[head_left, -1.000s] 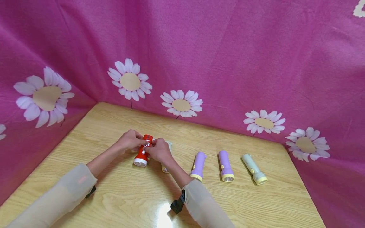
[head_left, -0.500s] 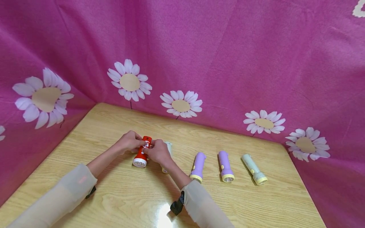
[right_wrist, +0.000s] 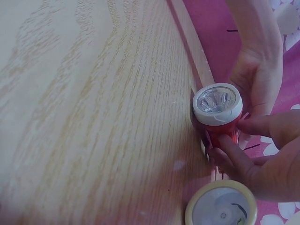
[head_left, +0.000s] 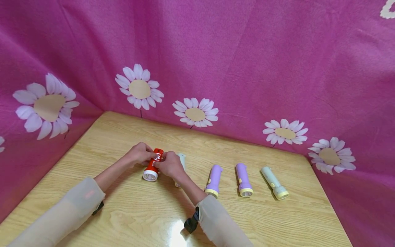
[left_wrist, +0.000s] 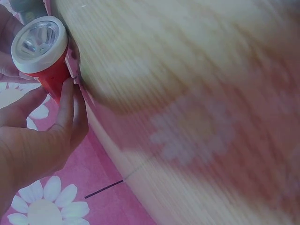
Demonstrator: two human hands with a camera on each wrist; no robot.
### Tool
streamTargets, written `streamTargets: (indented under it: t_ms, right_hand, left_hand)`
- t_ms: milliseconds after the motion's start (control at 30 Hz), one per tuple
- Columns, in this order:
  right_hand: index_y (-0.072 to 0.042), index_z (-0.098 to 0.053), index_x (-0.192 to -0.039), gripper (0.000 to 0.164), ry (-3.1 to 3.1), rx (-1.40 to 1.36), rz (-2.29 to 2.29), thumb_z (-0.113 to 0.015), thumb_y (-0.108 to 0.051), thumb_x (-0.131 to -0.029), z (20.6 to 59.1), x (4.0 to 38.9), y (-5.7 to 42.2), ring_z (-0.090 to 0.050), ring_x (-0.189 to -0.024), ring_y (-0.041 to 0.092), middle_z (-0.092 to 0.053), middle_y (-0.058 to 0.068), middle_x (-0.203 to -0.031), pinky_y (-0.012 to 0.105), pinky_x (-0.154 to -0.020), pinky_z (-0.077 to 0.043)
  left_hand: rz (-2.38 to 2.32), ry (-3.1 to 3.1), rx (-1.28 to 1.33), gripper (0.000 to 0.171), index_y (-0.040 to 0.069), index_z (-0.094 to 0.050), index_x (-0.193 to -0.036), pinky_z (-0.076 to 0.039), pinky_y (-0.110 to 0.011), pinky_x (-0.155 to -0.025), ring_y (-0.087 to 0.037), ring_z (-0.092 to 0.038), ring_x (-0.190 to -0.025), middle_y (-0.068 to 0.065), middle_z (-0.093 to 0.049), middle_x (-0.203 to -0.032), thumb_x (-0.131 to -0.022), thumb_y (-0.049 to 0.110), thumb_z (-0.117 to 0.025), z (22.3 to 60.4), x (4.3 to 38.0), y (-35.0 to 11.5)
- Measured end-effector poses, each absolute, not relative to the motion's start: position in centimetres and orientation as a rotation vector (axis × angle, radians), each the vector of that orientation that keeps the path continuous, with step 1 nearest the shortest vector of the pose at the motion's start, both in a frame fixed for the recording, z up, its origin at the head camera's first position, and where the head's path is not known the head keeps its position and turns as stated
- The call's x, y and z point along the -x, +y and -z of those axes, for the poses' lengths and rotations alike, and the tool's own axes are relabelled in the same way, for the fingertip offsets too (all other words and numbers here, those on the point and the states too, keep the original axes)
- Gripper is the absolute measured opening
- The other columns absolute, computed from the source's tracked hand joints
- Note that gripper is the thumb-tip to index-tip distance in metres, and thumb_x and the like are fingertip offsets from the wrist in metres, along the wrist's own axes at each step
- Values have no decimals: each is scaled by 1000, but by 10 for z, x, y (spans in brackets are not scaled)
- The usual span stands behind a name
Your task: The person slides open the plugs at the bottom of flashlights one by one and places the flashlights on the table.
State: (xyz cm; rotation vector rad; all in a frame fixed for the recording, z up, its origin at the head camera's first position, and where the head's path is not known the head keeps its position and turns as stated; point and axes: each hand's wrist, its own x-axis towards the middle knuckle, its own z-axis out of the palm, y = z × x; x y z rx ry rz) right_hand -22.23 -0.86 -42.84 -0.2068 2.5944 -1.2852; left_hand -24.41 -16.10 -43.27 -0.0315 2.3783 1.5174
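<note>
A red flashlight with a white lens ring lies at the left of the table, lens end toward me. My left hand grips its barrel from the left, thumb on top near the tail. From the right, my right hand pinches the barrel, its thumb lying by the white switch and partly covering it. In the left wrist view the lens ring is unlit, and the left fingers curl round the red body. A pale green flashlight lies just beyond the right hand, which partly hides it.
Two purple flashlights with yellow rims, one left and one right, lie to the right. Beyond them is another pale green flashlight. A magenta cloth with daisies hangs around the wooden table.
The red flashlight's tail end has come down slightly toward me. My right thumb has slid a little along the barrel toward the lens end. The other flashlights stay put.
</note>
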Motion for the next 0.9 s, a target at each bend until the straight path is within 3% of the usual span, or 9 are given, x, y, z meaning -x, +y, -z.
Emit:
streamTargets:
  t_ms: [500, 767, 900]
  right_hand:
    - [0, -71, -94, 17, 2618, 208, 1241, -79, -13, -86, 430, 225, -10, -57, -60, 11, -64, 1, -72, 18, -52, -46]
    - [0, -71, -95, 16, 2591, 202, 1248, -77, -13, -88, 428, 225, -7, -57, -58, 12, -65, 1, -71, 19, -50, -45]
    - [3, -69, -107, 25, 2592, 218, 1276, -76, -13, -87, 422, 225, -3, -62, -61, 12, -68, 3, -78, 21, -53, -49]
  left_hand:
    - [-1533, 2341, 53, 22, -14, -66, -104, -60, -27, -63, -12, -66, -69, -11, -69, -82, -93, 5, -67, 433, 245, -163]
    - [-1531, 2346, 61, 28, -16, -62, -109, -60, -28, -64, -15, -66, -73, -16, -67, -90, -93, 7, -68, 433, 244, -163]
    - [-1565, 2319, 65, 27, -16, -61, -108, -60, -28, -63, -15, -66, -70, -15, -68, -86, -93, 5, -66, 434, 245, -163]
